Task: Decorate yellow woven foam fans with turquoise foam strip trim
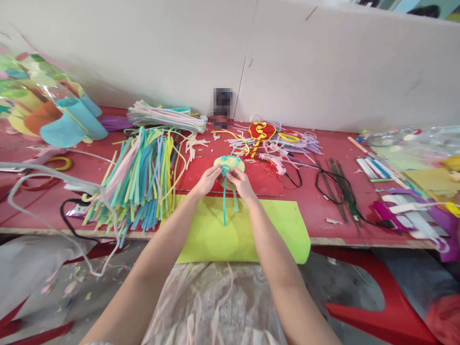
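Observation:
Both hands meet over a round pale-yellow piece with teal trim, near the middle of the red table. My left hand is closed, fingertips pinching a teal pipe cleaner at the piece's near edge. From the right, my right hand pinches the same teal strand close to the left fingertips. One end of the strand hangs down toward me. Below the hands lie a red board and a yellow-green sheet that overhangs the table's front edge.
Left of the hands lies a large pile of coloured pipe cleaners, with another bundle behind. A pink glue gun with a black cord sits right of the hands. Scissors lie far left. A white wall closes the back.

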`<state>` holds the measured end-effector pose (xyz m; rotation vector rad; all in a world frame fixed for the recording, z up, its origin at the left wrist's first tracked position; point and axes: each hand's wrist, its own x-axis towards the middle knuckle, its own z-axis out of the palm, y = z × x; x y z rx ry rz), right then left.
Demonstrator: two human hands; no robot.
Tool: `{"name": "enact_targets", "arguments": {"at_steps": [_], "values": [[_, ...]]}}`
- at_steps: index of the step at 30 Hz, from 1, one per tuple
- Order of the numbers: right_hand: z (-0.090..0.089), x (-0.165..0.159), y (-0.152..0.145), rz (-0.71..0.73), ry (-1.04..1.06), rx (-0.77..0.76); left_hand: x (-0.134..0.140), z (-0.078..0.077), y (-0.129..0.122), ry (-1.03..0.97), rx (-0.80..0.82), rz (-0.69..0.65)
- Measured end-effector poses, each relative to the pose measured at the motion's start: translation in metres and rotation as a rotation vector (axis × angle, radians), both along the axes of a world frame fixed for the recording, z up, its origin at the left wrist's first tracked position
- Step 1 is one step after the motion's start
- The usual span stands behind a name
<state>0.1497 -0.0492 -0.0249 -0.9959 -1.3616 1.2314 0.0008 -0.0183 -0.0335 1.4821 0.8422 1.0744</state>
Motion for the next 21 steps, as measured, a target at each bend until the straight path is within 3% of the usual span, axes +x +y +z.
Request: {"name": "enact_targets", "arguments": {"at_steps": [4, 8, 12, 15, 18, 21], "values": [[-0.001, 0.002, 0.000, 0.025, 0.017, 0.008, -0.004, -0.001, 0.002, -0.042, -0.056, -0.091], [0.002, 0.004, -0.001, 0.039, -0.008, -0.015, -0.006, 0.008, -0.001, 0.117, 0.082, -0.094], [0.004, 0.003, -0.002, 0.032, -0.034, -0.010, -0.004, 0.010, -0.002, 0.139, 0.128, -0.063], [0.003, 0.001, -0.002, -0.027, -0.072, 0.069, -0.003, 0.005, 0.001, 0.077, 0.099, 0.016], [0.002, -0.002, -0.004, -0.218, -0.122, 0.191, -0.003, 0.005, 0.001, 0.017, 0.108, 0.184], [0.006, -0.002, -0.007, -0.417, -0.175, 0.340, -0.001, 0.016, -0.006, -0.019, 0.166, 0.379]]}}
